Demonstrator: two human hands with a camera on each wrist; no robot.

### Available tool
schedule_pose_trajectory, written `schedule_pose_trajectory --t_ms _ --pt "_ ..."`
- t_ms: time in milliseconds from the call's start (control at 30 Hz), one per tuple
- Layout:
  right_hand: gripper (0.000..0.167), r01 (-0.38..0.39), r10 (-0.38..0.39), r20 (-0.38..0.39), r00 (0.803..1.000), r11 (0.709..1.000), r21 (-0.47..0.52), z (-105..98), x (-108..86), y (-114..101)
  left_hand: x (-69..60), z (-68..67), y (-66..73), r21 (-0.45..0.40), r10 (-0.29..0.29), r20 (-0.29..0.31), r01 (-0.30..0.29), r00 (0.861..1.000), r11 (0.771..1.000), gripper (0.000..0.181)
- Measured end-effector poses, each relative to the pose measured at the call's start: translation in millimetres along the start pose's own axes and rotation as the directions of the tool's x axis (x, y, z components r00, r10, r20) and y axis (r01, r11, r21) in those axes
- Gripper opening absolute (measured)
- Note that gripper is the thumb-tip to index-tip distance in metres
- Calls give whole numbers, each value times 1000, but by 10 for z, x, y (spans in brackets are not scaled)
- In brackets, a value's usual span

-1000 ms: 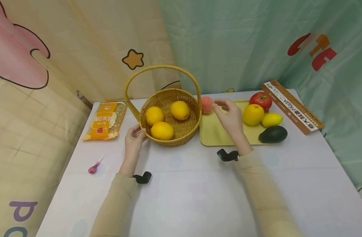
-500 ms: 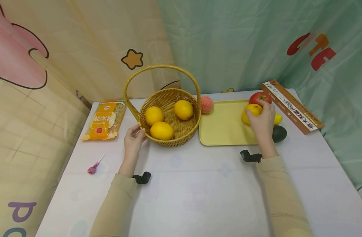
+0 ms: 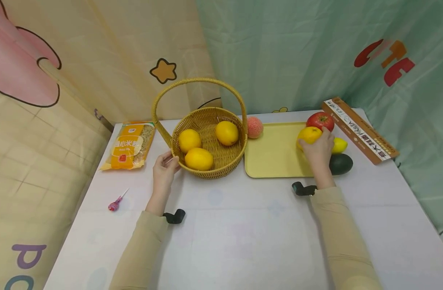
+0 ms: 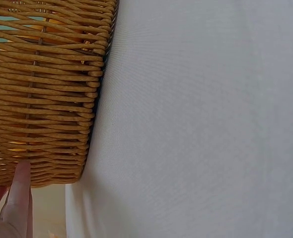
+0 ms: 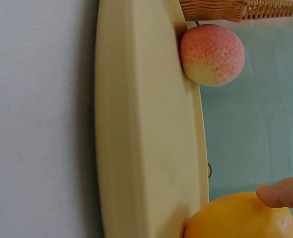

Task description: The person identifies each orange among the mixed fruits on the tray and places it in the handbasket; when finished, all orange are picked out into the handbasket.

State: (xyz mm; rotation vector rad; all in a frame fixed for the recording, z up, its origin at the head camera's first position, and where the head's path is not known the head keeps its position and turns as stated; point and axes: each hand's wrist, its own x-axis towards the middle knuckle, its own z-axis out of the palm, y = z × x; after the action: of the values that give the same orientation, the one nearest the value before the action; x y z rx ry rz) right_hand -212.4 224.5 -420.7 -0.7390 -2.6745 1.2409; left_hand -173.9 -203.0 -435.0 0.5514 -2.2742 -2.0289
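Observation:
In the head view, my left hand [image 3: 164,171] grips the near left rim of a wicker basket [image 3: 221,171] with a tall handle; the left wrist view shows a finger [image 4: 20,191] against its woven wall. Inside lie three yellow lemons [image 3: 226,133]. My right hand [image 3: 320,150] holds an orange-yellow lemon [image 3: 308,135] at the right part of a pale yellow tray [image 3: 272,157]. In the right wrist view the thumb [image 5: 285,193] lies on this lemon; the other fingers are out of that view. Around it are a red pomegranate-like fruit [image 3: 321,121], a brighter lemon [image 3: 339,145] and a dark green avocado [image 3: 341,164].
A pink peach [image 3: 255,127] sits at the tray's far left corner, close to the basket. A pasta box [image 3: 360,131] lies beyond the tray on the right. On the left are an orange food packet [image 3: 128,146] and a lollipop [image 3: 114,205]. Curtains border the table.
My right hand has moved right from beside the peach to the orange-yellow lemon and taken hold of it. One lemon in the basket has rolled slightly right. My left hand stays at the rim.

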Motion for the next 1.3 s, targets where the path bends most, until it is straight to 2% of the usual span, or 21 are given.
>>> schedule_pose_trajectory --t_ms 400,633,733,833,967,1100,1167,1300 --pt "86 24 -22 -44 999 999 45 84 0 59 1 -2 -1 -3 3 2 -3 1000 1000 49" --pt "86 24 -24 0 1000 998 50 64 -1 32 4 5 0 -6 6 3 -6 1000 1000 48" --pt "89 61 -62 12 998 996 64 26 -48 -22 5 3 1 -7 4 5 -4 1000 1000 48" --pt "92 125 -130 32 991 985 118 -21 -129 -124 3 -2 4 -6 1 5 -1 1000 1000 49" --pt "92 187 -211 98 973 960 210 -81 -306 -331 -1 -5 12 -1 -7 2 7 1000 1000 49" --pt "91 259 -306 158 939 930 262 -44 -500 -549 -7 4 18 1 -10 2 10 1000 1000 49" --pt "90 308 -363 176 915 910 279 23 -588 -654 -8 8 20 1 -11 1 11 1000 1000 48" --pt "85 394 -477 236 847 860 325 251 -712 -865 -6 13 22 2 -10 0 10 1000 1000 48"
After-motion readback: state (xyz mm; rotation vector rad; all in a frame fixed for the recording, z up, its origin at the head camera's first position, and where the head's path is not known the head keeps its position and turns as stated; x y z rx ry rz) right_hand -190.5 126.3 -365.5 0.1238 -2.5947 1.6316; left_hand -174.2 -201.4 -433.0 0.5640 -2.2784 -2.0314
